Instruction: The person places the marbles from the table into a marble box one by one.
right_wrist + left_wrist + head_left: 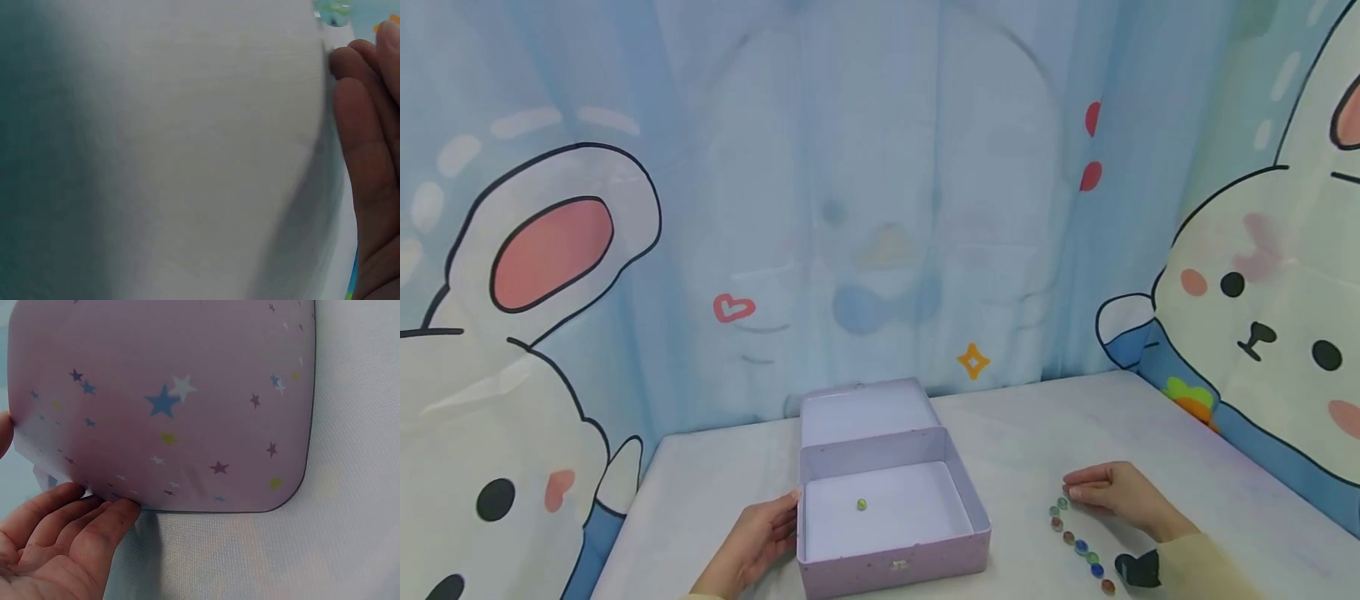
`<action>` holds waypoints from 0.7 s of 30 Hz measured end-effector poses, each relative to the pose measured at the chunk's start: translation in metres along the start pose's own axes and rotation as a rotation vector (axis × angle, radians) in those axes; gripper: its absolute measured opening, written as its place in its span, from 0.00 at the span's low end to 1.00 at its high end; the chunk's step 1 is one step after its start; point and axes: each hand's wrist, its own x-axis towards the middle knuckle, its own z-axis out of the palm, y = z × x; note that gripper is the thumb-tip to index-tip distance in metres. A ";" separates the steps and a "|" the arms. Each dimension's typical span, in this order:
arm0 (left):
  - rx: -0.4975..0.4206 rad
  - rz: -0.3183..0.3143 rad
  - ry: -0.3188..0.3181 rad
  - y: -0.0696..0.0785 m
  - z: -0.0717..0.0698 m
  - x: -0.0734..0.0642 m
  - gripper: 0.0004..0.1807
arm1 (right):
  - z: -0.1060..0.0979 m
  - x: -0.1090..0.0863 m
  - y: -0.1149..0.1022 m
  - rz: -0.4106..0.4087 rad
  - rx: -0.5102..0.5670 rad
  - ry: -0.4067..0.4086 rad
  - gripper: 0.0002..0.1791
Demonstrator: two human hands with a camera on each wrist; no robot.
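Note:
A lavender box [895, 560] with its lid [868, 412] folded back stands on the table, and one green marble [861, 504] lies inside it. My left hand [758, 537] holds the box's left side. In the left wrist view, fingertips [128, 509] press at the edge of a star-printed purple surface [206, 425]. On the right, my right hand [1123, 496] pinches a small glass marble [1066, 492] at the far end of a curved row of marbles [1081, 547]. A clear green marble [334, 11] shows beyond the fingertips in the right wrist view; the pinch itself is hidden there.
A white cloth covers the table [1030, 433]. The dark wrist camera [1138, 569] sits below my right sleeve, beside the near end of the row. Printed curtains [880, 208] with cartoon rabbits hang behind the table and along both sides.

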 end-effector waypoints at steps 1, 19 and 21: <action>0.000 -0.001 0.001 0.001 0.000 0.000 0.40 | 0.001 0.000 0.001 -0.004 -0.004 0.001 0.23; -0.006 0.024 -0.014 0.002 0.001 -0.004 0.39 | 0.014 -0.006 -0.027 -0.090 -0.280 -0.023 0.13; -0.007 0.027 -0.020 0.001 0.002 -0.003 0.39 | 0.014 -0.007 -0.024 -0.084 -0.259 -0.018 0.13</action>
